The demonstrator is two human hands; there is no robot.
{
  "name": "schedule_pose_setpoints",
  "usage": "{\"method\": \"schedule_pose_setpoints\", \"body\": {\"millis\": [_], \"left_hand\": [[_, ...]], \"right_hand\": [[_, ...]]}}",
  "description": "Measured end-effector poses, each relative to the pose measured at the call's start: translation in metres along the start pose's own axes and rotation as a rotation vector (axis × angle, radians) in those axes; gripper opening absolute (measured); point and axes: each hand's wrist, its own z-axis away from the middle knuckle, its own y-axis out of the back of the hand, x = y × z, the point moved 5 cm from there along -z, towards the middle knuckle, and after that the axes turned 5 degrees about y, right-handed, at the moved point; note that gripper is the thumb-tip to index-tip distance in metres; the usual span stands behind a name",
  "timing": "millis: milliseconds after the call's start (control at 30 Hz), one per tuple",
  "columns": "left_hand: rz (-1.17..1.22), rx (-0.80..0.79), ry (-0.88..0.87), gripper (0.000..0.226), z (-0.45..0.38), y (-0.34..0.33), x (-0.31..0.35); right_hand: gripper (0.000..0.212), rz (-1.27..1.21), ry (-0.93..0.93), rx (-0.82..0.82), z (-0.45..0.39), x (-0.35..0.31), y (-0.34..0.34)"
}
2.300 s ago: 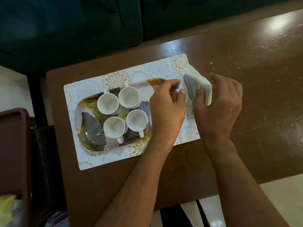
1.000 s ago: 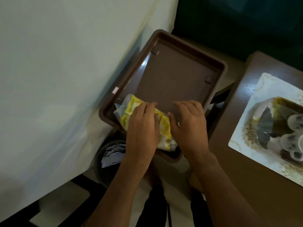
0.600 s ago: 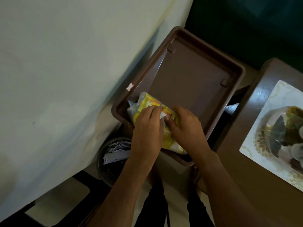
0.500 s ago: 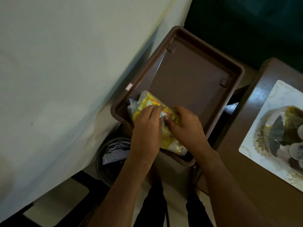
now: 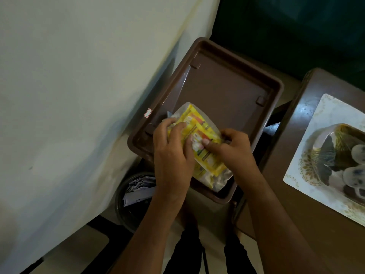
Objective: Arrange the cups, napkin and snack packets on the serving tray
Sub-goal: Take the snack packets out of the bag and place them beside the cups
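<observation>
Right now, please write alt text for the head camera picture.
Both hands, left hand and right hand, grip a clear bag of yellow snack packets over a brown bin. At right, a tray of cups sits on the table.

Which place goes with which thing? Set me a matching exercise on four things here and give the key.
Things:
1. yellow snack packets
2. white cups
3. crumpled papers
4. patterned placemat

Places:
A. in the round bin on the floor
B. on the serving tray at far right
C. flat on the brown table, under the serving tray
D. held by both hands over the brown bin's near end

Pairs: 1-D, 2-B, 3-A, 4-C
</observation>
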Motion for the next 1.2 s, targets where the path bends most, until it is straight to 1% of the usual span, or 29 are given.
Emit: {"method": "schedule_pose_setpoints", "body": {"millis": [67,133,200,267,333,367,400,467,533,567,633,700,733,800,867,933,1000,1067,1133,1200], "left_hand": [[0.04,0.071,0.03,0.029,0.0,0.003,0.001],[0.087,0.088,0.08,0.028,-0.001,0.003,0.002],[0.225,0.003,0.211,0.034,-0.003,-0.004,0.002],[0.496,-0.197,0.421,0.048,-0.003,-0.019,0.005],[0.779,-0.37,0.577,0.06,-0.001,-0.034,0.011],[0.882,-0.412,0.62,0.063,-0.001,-0.039,0.015],[0.951,-0.428,0.659,0.064,-0.001,-0.041,0.016],[1.011,-0.412,0.747,0.064,-0.003,-0.042,0.014],[0.99,-0.38,0.806,0.059,-0.005,-0.042,0.007],[0.96,-0.362,0.819,0.053,-0.006,-0.042,0.003],[0.895,-0.319,0.822,0.039,-0.007,-0.041,-0.004],[0.841,-0.29,0.807,0.031,-0.008,-0.039,-0.009],[0.824,-0.288,0.798,0.03,-0.007,-0.039,-0.011],[0.802,-0.29,0.777,0.03,-0.007,-0.039,-0.013],[0.772,-0.284,0.751,0.029,-0.006,-0.038,-0.013],[0.711,-0.266,0.704,0.029,-0.007,-0.036,-0.013],[0.647,-0.247,0.648,0.031,-0.009,-0.034,-0.012],[0.607,-0.232,0.615,0.032,-0.01,-0.032,-0.011],[0.573,-0.212,0.606,0.031,-0.011,-0.031,-0.013],[0.531,-0.181,0.596,0.026,-0.012,-0.029,-0.014]], "right_hand": [[0.031,-0.008,0.073,0.109,0.0,-0.005,0.009],[0.038,0.028,0.179,0.255,0.002,-0.013,0.019],[0.046,0.112,0.309,0.4,0.006,-0.023,0.028],[0.048,0.221,0.474,0.471,0.014,-0.035,0.027],[0.041,0.313,0.606,0.438,0.021,-0.043,0.018],[0.035,0.351,0.658,0.401,0.024,-0.045,0.012],[0.03,0.384,0.7,0.366,0.027,-0.046,0.006],[0.025,0.405,0.76,0.305,0.032,-0.045,-0.002],[0.025,0.385,0.796,0.257,0.037,-0.042,-0.007],[0.025,0.372,0.801,0.238,0.04,-0.041,-0.008],[0.024,0.339,0.787,0.206,0.042,-0.038,-0.008],[0.02,0.268,0.758,0.192,0.04,-0.036,-0.005],[0.017,0.235,0.741,0.205,0.037,-0.034,-0.003],[0.016,0.224,0.703,0.283,0.029,-0.033,0.006],[0.023,0.255,0.63,0.326,0.02,-0.031,0.013],[0.031,0.304,0.55,0.292,0.01,-0.029,0.016],[0.034,0.388,0.504,0.256,0.003,-0.026,0.015],[0.033,0.449,0.478,0.223,-0.002,-0.025,0.014],[0.027,0.466,0.451,0.188,-0.006,-0.024,0.013],[0.027,0.471,0.413,0.148,-0.01,-0.023,0.013]]}}
